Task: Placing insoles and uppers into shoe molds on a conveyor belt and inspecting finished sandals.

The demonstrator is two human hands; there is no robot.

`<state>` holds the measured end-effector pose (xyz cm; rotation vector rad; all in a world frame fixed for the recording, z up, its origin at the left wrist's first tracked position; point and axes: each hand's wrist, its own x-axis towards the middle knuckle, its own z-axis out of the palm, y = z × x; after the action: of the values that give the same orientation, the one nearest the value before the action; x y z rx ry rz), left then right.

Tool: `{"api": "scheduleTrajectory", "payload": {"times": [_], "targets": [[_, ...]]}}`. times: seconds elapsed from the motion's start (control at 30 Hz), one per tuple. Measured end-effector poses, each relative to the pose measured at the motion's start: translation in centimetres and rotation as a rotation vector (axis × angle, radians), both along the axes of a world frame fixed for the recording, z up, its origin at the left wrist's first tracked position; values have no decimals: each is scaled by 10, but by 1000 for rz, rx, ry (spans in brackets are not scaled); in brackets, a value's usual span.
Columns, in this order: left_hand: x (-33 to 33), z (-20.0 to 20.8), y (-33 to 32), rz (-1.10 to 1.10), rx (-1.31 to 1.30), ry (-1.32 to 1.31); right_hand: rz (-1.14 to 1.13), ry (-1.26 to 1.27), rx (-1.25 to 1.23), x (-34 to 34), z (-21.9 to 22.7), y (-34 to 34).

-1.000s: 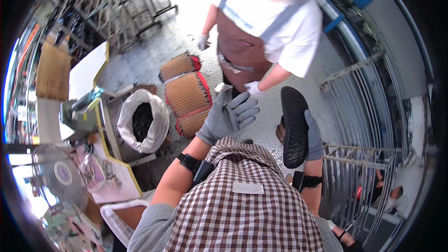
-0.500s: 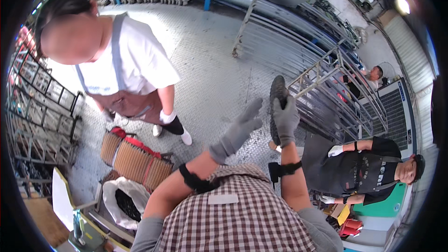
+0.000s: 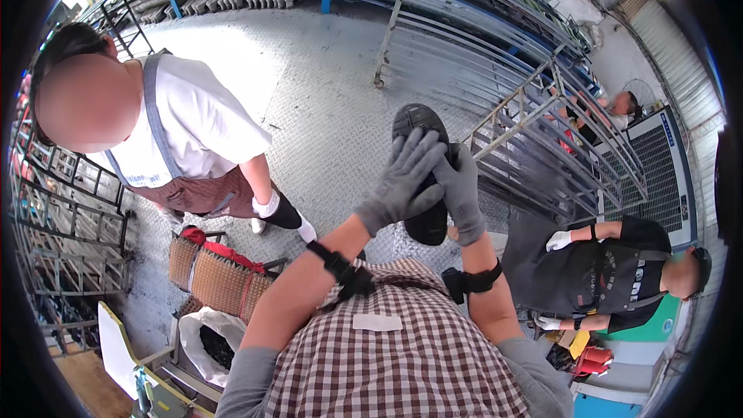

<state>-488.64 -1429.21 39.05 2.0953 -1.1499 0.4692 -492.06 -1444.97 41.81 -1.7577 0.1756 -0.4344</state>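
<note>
A black shoe sole [image 3: 425, 226] is held up in front of my chest, its long side running away from me. My right hand [image 3: 462, 193], in a grey glove, grips it along its right edge. My left hand [image 3: 402, 178], gloved in grey too, lies across the sole's face with its fingers stretched out. The palm and fingers hide the middle of the sole. Dark bands sit on both of my forearms.
A metal rack [image 3: 534, 116] stands ahead on the right. One co-worker [image 3: 193, 124] stands at the left, another [image 3: 596, 271] at the right. Near my left arm are rolled brown matting [image 3: 220, 282] and a white sack [image 3: 203, 340]. More racks [image 3: 70, 217] line the far left.
The sole has turned from edge-on to show its broad face and shifted left. My left hand has moved from beside it onto it. My right hand keeps its grip.
</note>
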Motion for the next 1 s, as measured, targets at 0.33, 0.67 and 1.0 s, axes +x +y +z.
{"api": "scheduleTrajectory", "payload": {"times": [0.33,0.67,1.0], "targets": [[2,-37,41,-202,-647,1430,-97,6,275,2,13,2],[-14,-43,64,-587,-1176,1574,59,27,355,-4,11,74],[-26,-55,91,-547,-1227,1616,114,103,512,-12,40,120]]}}
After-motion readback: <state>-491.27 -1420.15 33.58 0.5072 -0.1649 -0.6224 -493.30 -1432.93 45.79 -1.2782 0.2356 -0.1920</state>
